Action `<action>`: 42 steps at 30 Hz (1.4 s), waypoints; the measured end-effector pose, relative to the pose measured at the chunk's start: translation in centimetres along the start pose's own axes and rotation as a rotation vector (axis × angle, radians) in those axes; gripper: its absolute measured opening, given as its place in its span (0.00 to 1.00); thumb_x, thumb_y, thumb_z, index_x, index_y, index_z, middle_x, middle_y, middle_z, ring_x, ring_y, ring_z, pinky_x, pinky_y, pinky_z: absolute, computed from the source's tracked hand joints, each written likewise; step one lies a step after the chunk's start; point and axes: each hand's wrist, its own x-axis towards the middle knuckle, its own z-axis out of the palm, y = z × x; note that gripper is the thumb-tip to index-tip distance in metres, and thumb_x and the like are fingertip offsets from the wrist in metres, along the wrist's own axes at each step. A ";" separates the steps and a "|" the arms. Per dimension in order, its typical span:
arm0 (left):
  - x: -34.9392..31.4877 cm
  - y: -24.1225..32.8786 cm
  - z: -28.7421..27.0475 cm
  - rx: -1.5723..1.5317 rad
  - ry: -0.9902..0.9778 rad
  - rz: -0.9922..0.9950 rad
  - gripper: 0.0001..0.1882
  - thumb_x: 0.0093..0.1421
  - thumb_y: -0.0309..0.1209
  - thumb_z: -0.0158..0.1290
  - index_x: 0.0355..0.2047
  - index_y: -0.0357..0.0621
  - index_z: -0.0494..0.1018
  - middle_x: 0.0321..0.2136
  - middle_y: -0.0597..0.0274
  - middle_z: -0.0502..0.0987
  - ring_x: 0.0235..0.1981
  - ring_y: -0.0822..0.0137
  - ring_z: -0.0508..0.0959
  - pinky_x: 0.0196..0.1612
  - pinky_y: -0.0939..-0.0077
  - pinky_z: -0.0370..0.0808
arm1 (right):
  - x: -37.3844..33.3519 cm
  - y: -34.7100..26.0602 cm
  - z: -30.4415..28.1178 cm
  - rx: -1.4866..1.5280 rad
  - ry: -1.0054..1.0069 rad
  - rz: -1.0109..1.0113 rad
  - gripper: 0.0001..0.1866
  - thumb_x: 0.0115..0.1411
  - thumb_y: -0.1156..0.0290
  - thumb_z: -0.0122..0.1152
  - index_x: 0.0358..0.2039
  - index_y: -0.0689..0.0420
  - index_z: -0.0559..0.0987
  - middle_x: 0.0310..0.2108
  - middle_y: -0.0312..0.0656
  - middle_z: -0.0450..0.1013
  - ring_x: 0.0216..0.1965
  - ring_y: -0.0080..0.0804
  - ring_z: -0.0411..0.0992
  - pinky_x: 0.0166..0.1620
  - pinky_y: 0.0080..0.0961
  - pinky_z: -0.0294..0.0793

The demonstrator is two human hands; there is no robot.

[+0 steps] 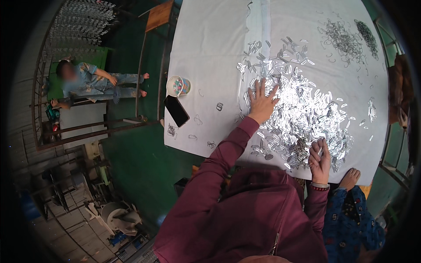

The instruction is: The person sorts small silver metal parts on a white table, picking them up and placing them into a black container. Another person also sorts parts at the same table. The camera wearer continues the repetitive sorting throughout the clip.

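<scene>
A broad pile of small, shiny, elongated metal loops [302,103] is spread over the white-covered table [206,57]. My left hand [262,107] lies on the pile's left side, fingers spread and pointing away from me. At the near right edge of the pile is my right hand [320,162], palm turned up and fingers curled together. A pale sliver shows between those fingers, too small to make out. A red beaded bracelet [319,186] circles my right wrist. Loose loops [257,46] lie scattered beyond the left hand.
Thin wire hooks [344,41] and a darker heap [366,39] lie far right. A cup [178,86] of colourful bits and a black phone [176,111] sit at the left edge. Another person's hand [350,179] rests at the near right edge; someone sits at far left [90,81].
</scene>
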 end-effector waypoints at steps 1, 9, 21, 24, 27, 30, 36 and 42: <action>-0.6 0.9 0.0 -0.037 -0.039 0.045 0.27 0.63 0.47 0.42 0.63 0.63 0.56 0.66 0.46 0.40 0.66 0.41 0.35 0.60 0.30 0.37 | -0.4 0.3 1.1 -0.020 0.102 -0.030 0.13 0.68 0.61 0.43 0.28 0.54 0.63 0.22 0.35 0.57 0.13 0.16 0.49 0.10 0.11 0.46; -2.4 0.0 -0.4 -0.035 -0.031 0.050 0.26 0.63 0.43 0.43 0.63 0.65 0.56 0.66 0.49 0.42 0.66 0.42 0.37 0.60 0.31 0.37 | -2.3 0.1 1.2 0.036 -0.114 -0.022 0.16 0.68 0.62 0.41 0.24 0.53 0.59 0.22 0.35 0.54 0.14 0.17 0.49 0.12 0.11 0.48; 6.6 -8.1 -2.0 -0.121 0.332 0.076 0.19 0.57 0.36 0.52 0.50 0.56 0.73 0.56 0.53 0.64 0.59 0.47 0.58 0.60 0.50 0.54 | -2.8 3.2 1.1 -0.163 0.243 -0.061 0.09 0.65 0.65 0.49 0.40 0.57 0.71 0.31 0.42 0.70 0.31 0.32 0.69 0.36 0.27 0.70; 8.7 -7.7 -2.9 -0.226 0.179 0.232 0.18 0.53 0.35 0.56 0.46 0.55 0.76 0.53 0.54 0.67 0.56 0.51 0.62 0.58 0.59 0.59 | -3.1 3.4 0.4 -0.177 0.067 0.014 0.09 0.65 0.65 0.48 0.39 0.57 0.70 0.30 0.42 0.70 0.30 0.31 0.68 0.33 0.27 0.69; 9.3 -6.7 -2.5 -0.164 0.189 0.250 0.20 0.55 0.38 0.54 0.50 0.52 0.73 0.54 0.53 0.66 0.57 0.51 0.61 0.58 0.62 0.60 | -3.2 3.6 0.4 -0.178 0.068 0.005 0.09 0.66 0.66 0.47 0.38 0.58 0.69 0.30 0.43 0.70 0.27 0.31 0.68 0.29 0.24 0.68; 7.9 -3.7 -2.0 -0.130 0.174 0.320 0.24 0.60 0.42 0.49 0.56 0.52 0.67 0.57 0.52 0.63 0.59 0.46 0.58 0.59 0.51 0.56 | -3.3 3.6 0.5 -0.141 0.073 0.012 0.09 0.65 0.66 0.47 0.38 0.59 0.69 0.30 0.43 0.70 0.26 0.32 0.68 0.27 0.23 0.67; -0.7 2.2 0.6 -0.028 -0.074 0.571 0.26 0.62 0.48 0.45 0.60 0.67 0.60 0.64 0.55 0.49 0.65 0.44 0.46 0.62 0.37 0.43 | -3.7 3.9 0.6 -0.054 0.132 0.010 0.10 0.65 0.65 0.47 0.37 0.59 0.70 0.30 0.43 0.71 0.27 0.31 0.69 0.24 0.22 0.66; 2.7 0.7 -0.1 0.053 -0.002 0.220 0.28 0.62 0.49 0.43 0.62 0.68 0.56 0.66 0.48 0.43 0.66 0.40 0.38 0.61 0.34 0.36 | -4.6 4.0 -0.5 -0.113 0.005 -0.019 0.11 0.65 0.65 0.48 0.40 0.61 0.70 0.29 0.44 0.70 0.25 0.31 0.67 0.24 0.22 0.65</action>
